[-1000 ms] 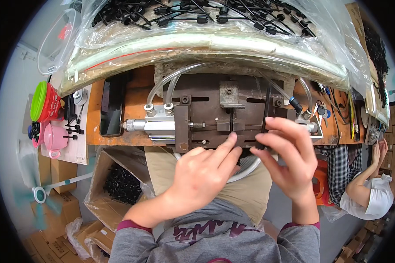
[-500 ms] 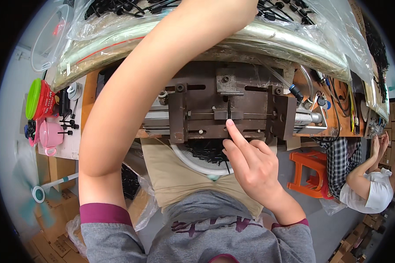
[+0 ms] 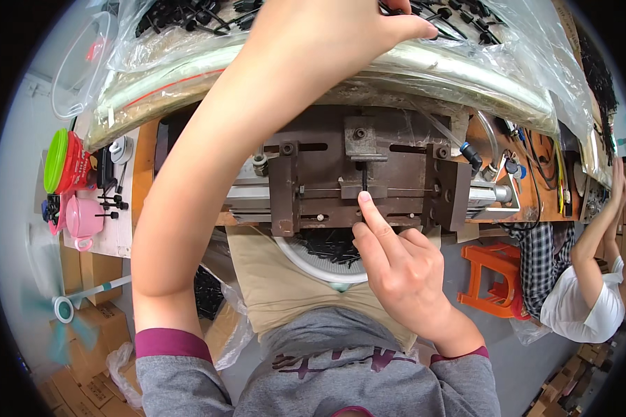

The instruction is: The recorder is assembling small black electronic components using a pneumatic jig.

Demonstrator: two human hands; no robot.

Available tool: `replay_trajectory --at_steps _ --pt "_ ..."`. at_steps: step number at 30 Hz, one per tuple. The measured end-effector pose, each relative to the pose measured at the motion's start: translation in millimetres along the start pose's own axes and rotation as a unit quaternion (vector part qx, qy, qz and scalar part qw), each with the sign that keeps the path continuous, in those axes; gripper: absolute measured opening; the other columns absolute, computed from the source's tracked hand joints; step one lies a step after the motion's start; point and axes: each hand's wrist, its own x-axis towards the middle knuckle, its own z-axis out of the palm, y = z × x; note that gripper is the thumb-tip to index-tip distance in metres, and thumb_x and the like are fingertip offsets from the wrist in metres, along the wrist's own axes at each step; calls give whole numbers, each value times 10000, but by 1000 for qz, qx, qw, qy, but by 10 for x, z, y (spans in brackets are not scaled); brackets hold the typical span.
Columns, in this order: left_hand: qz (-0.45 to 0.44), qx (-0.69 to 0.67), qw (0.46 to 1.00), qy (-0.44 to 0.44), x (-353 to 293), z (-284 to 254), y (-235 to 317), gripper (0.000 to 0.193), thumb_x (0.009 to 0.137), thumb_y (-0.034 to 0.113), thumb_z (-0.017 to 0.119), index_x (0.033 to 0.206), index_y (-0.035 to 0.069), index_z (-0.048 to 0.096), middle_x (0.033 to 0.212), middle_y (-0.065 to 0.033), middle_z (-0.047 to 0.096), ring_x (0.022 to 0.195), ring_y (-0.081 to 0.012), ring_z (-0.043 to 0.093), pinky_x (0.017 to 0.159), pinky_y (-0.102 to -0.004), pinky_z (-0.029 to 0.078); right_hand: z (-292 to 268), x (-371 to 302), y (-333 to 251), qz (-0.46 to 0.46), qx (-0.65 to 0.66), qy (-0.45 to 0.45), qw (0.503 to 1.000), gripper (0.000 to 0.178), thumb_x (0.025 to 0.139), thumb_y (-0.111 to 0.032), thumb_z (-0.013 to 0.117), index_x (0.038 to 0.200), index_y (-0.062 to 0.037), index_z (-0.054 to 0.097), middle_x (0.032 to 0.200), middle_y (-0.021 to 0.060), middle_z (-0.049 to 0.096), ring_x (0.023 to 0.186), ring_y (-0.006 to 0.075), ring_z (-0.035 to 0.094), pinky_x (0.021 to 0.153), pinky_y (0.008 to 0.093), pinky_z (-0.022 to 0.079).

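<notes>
Shows a broad tray [image 3: 466, 82], lined with crinkled clear plastic, beyond a slotted brown metal fixture [image 3: 407, 172], presumably for easy reach. Stretches left hand [image 3: 351, 21] over the tray's black parts [image 3: 188, 15], with thumb spread; cannot tell the cropped fingers' hold. Rests right hand [image 3: 403, 267], by straight index apart from curled fingers, on a slim black rod [image 3: 364, 178] across the central block [image 3: 350, 190], seemingly to steady it
</notes>
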Motion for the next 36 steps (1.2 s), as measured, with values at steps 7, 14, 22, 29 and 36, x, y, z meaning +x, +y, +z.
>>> replay_trajectory --at_steps 7,14,22,29,36 --pt "34 -25 999 21 -601 -328 235 326 679 17 834 991 7 737 1003 -106 725 886 -198 688 796 -296 545 -215 203 113 -24 80 43 996 242 745 -49 764 962 4 673 1019 134 712 592 164 605 536 253 445" --pt "-47 -95 993 -56 -1434 -139 547 390 696 -4 803 1078 2 727 1254 -201 620 1006 -259 663 844 -340 562 -716 1046 909 36 20 230 972 143 836 -79 738 964 -22 709 796 18 667 643 63 554 565 208 411" --pt "-40 50 995 -69 -1909 255 671 345 683 49 794 1010 -24 710 1206 -199 666 938 -308 697 812 -374 581 -822 1731 1319 53 -167 -22 984 282 692 -5 675 973 3 701 974 182 711 968 338 663 870 399 523" --pt "-51 123 987 -88 -1904 355 621 268 712 64 766 967 2 711 1218 -147 678 867 -227 700 838 -350 570 -737 1916 1543 102 -156 -92 978 210 664 -44 732 852 39 689 860 208 697 839 350 672 757 398 534" --pt "-48 131 986 -94 -1849 367 603 242 713 64 759 944 12 708 1218 -140 680 813 -204 699 800 -327 569 -983 1805 1260 165 -139 -65 974 186 681 -18 708 848 61 691 831 216 698 806 339 683 748 386 537"
